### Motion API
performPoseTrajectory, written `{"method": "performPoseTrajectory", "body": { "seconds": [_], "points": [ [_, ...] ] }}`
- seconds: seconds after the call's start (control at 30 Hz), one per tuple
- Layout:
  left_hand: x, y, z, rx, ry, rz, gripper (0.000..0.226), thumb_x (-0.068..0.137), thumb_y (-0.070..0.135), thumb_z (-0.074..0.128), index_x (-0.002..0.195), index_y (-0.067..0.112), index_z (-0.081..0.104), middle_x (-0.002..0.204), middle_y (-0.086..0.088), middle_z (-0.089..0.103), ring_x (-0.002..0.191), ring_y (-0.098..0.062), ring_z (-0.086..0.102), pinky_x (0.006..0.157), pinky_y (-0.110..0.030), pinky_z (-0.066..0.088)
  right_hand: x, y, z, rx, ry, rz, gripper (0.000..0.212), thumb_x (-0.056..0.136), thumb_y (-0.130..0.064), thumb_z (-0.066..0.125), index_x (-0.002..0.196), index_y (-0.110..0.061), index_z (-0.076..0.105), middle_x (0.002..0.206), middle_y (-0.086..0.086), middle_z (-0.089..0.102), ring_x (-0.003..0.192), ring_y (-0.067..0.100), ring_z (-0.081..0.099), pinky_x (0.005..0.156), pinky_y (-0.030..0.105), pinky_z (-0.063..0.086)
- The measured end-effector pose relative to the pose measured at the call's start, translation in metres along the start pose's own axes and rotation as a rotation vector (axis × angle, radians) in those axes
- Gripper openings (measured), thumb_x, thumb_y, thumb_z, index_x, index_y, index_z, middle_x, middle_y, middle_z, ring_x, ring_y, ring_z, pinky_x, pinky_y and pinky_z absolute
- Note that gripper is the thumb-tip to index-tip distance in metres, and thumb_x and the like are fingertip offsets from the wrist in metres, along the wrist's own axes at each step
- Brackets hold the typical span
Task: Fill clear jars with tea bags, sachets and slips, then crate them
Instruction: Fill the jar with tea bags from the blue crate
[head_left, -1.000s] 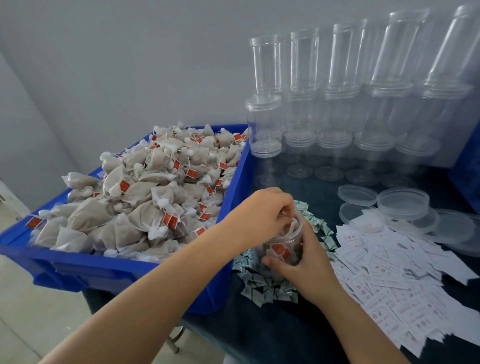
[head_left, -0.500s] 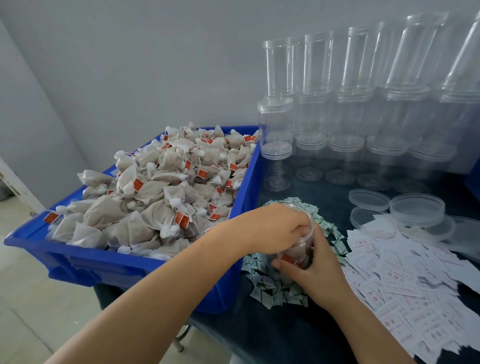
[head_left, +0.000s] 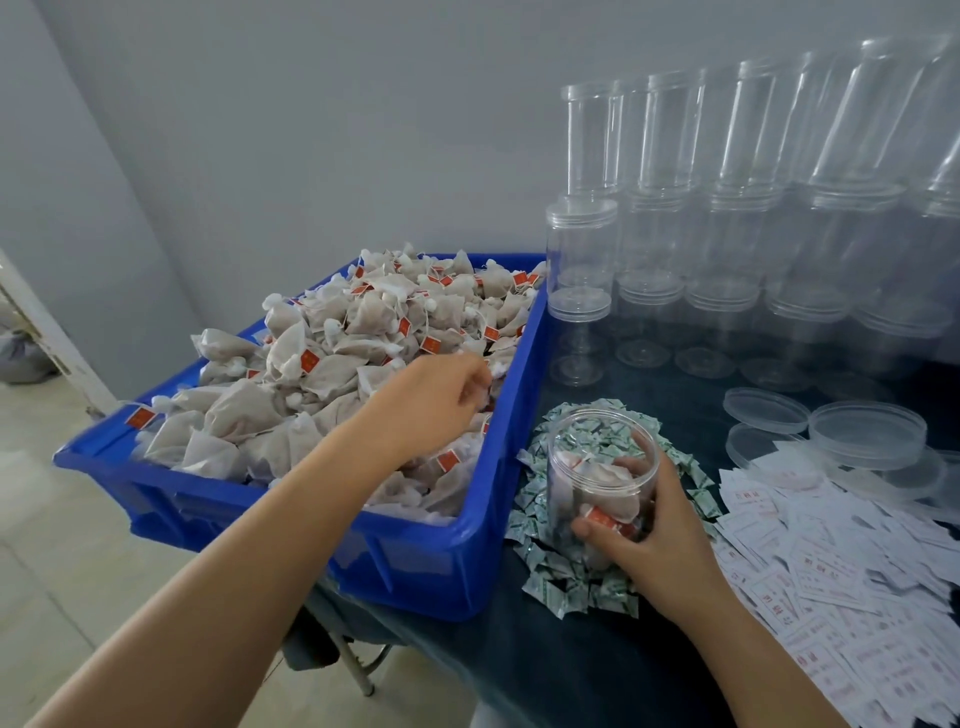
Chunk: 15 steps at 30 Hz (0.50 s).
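A clear jar (head_left: 597, 447) stands open on a pile of green-and-white sachets (head_left: 563, 590), with a few tea bags inside it. My right hand (head_left: 662, 548) grips the jar low on its right side, thumb across the front. My left hand (head_left: 436, 400) hovers over the heaped tea bags (head_left: 322, 364) in the blue bin (head_left: 441, 551), fingers loosely curled downward with nothing visible in them. White printed slips (head_left: 831, 566) lie spread to the right of the jar.
Stacks of empty clear jars (head_left: 727, 260) line the wall at the back right. Loose clear lids (head_left: 867, 431) lie behind the slips. The dark table (head_left: 571, 675) ends near the bin's front corner, with pale floor to the left.
My left hand has come out of the jar's mouth and moved left over the tea bags in the bin. My right hand still holds the jar.
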<state>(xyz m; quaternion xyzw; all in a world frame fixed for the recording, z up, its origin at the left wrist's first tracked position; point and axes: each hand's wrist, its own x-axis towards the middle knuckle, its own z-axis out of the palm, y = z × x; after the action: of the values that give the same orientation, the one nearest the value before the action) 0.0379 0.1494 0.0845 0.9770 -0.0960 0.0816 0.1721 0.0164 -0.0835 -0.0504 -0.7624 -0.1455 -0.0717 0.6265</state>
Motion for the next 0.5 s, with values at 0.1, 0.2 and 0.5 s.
{"method": "performPoseTrajectory", "body": {
  "seconds": [0.1, 0.2, 0.5],
  "points": [
    [-0.004, -0.012, 0.012, 0.057, -0.155, -0.1, 0.032, 0.092, 0.014, 0.058, 0.123, 0.015, 0.053, 0.116, -0.001, 0.061, 0.102, -0.015, 0.059, 0.09, -0.031, 0.049, 0.001, 0.001, 0.0, -0.009, 0.008, 0.006, 0.095, 0.047, -0.063, 0.082, 0.119, -0.085, 0.024, 0.133, -0.03, 0.047, 0.11, -0.015, 0.054, 0.073, 0.002, 0.047],
    [-0.007, -0.016, 0.021, 0.039, -0.303, -0.117, 0.034, 0.09, 0.021, 0.06, 0.123, 0.015, 0.052, 0.108, 0.003, 0.06, 0.095, -0.012, 0.057, 0.083, -0.027, 0.047, 0.001, 0.002, 0.0, -0.008, 0.008, 0.015, 0.095, 0.046, -0.065, 0.082, 0.121, -0.083, 0.025, 0.132, -0.03, 0.048, 0.109, -0.017, 0.054, 0.072, 0.002, 0.048],
    [-0.02, -0.007, 0.021, 0.019, -0.45, -0.129, 0.024, 0.075, 0.002, 0.054, 0.071, 0.025, 0.05, 0.072, -0.007, 0.064, 0.068, -0.032, 0.065, 0.056, -0.036, 0.05, 0.001, 0.003, -0.001, -0.033, 0.012, 0.023, 0.095, 0.047, -0.065, 0.081, 0.122, -0.082, 0.024, 0.131, -0.029, 0.049, 0.11, -0.013, 0.055, 0.073, 0.006, 0.05]
  ]
}}
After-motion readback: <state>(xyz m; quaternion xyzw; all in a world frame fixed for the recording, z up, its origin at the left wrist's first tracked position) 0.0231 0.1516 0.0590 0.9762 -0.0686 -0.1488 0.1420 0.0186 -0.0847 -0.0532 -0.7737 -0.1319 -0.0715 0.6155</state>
